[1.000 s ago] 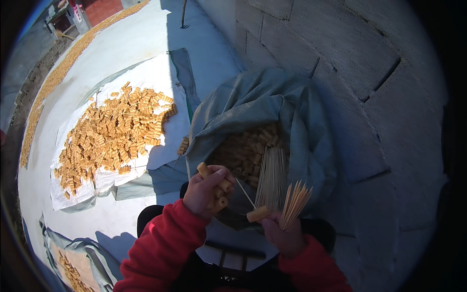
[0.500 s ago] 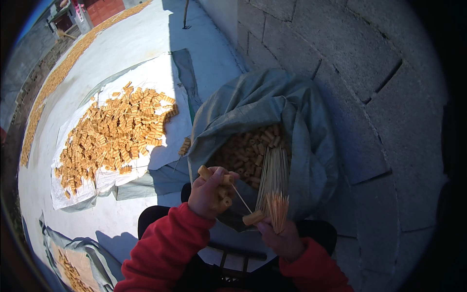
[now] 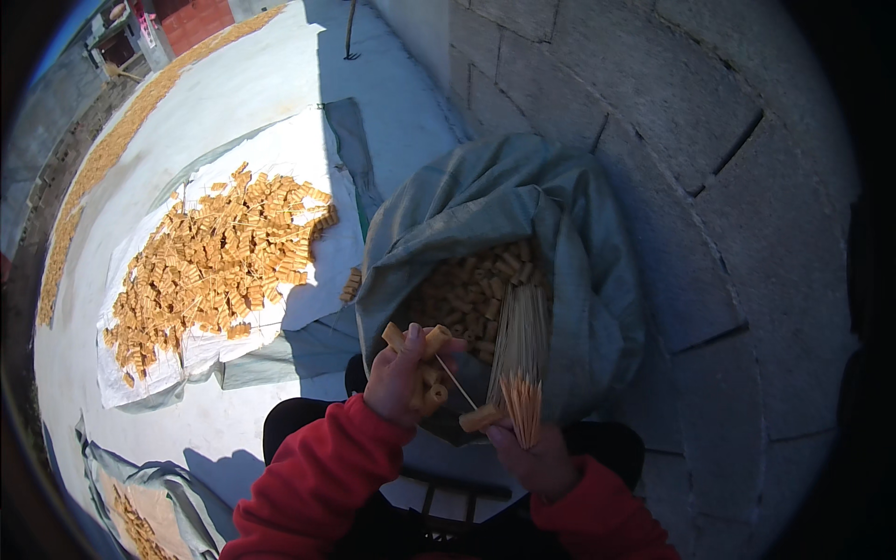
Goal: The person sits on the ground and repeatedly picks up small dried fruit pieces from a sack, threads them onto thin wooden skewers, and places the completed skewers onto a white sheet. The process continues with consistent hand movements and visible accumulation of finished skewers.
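Several short, hollow tan tubes [image 3: 434, 399] are gathered in my left hand [image 3: 390, 378], its fingers curled around them and its thumb on top. A thin stick [image 3: 455, 378] slants from the tube at my left fingertips down to another tan tube [image 3: 480, 417] at my right fingertips. My right hand [image 3: 541, 457] is closed around a bundle of thin pointed skewers [image 3: 520, 345], with their orange-tinted points fanned toward me. The bundle's far end reaches into an open grey-green woven sack [image 3: 476, 187]. More tan tubes [image 3: 467, 289] fill the shaded inside of the sack.
A large heap of ridged tan pieces on sticks [image 3: 224, 252] lies on a white sheet [image 3: 308, 140] to the left. Another sheet with pieces [image 3: 140, 527] shows at lower left. A block wall [image 3: 691, 233] rises on the right. Beneath my hands is a dark frame [image 3: 448, 485].
The tube at my left fingertips has turned so its open end shows more. My right hand, the skewers and the lower tube have shifted slightly left. The whole view has moved a little.
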The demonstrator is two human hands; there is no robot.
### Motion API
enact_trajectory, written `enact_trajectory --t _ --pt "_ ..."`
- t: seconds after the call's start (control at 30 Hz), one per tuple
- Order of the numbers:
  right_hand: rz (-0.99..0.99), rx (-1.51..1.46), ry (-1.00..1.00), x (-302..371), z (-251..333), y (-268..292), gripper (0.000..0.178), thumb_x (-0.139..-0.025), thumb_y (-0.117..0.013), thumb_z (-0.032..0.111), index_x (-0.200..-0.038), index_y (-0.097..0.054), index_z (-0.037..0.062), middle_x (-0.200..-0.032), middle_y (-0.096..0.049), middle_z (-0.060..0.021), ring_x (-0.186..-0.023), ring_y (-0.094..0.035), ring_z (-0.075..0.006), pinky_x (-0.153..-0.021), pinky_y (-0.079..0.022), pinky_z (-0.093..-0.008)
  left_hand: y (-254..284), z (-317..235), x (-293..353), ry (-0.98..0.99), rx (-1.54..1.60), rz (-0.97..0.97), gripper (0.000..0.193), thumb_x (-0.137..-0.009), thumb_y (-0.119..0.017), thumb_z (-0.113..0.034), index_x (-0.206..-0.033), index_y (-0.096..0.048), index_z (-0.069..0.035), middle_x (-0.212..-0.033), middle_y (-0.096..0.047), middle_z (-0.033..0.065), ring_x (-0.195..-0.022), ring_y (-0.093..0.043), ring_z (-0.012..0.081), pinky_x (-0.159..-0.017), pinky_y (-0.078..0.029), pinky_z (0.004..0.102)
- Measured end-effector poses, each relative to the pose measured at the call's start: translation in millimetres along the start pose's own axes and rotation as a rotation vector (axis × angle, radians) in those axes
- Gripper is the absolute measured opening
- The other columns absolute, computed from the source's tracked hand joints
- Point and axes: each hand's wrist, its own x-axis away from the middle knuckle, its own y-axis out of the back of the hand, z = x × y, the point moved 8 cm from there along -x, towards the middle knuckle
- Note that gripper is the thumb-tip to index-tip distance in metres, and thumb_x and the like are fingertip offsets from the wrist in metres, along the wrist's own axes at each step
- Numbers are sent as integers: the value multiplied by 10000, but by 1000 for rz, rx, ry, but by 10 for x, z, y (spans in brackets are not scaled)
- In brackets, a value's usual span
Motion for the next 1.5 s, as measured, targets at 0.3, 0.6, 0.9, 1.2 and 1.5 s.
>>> enact_trajectory --t 0.3,0.6,0.9,1.2,1.5 --pt "-77 -16 -64 11 -90 45 179 -903 -538 121 -1025 -591 2 -772 -558 -5 -688 -502 -53 -605 -405 -208 12 -97 -35 -595 -374 191 284 -939 -465 -301 -1057 -517 -49 -815 -605 79 -680 -595 172 -585 -508 300" --pt "-247 41 -71 -53 -85 133 128 -890 -541 106 -916 -607 0 -687 -532 10 -605 -478 -53 -537 -381 -204 -143 382 162 66 -448 39 231 -887 -582 -235 -966 -558 -19 -795 -573 34 -701 -550 105 -615 -476 255" --pt "-136 -61 -40 8 -21 153 123 -877 -567 114 -903 -607 1 -674 -541 10 -586 -481 -52 -527 -392 -208 -74 -107 22 -140 -713 51 185 -888 -559 -190 -947 -542 -16 -770 -587 22 -671 -518 75 -572 -453 222" --pt "-16 -57 -106 42 -155 91 197 -895 -554 113 -1037 -592 -19 -745 -570 5 -675 -509 -51 -607 -422 -214 -56 -59 30 89 -738 202 161 -856 -579 -183 -915 -548 -36 -727 -564 19 -640 -525 92 -571 -447 222" --pt "-53 192 205 -11 -190 89 141 -882 -559 88 -964 -596 -22 -708 -573 -16 -633 -532 -87 -561 -435 -254 -262 15 154 -692 -1438 716 403 -679 -653 -106 -1061 -549 -29 -838 -610 61 -694 -589 162 -612 -488 266"
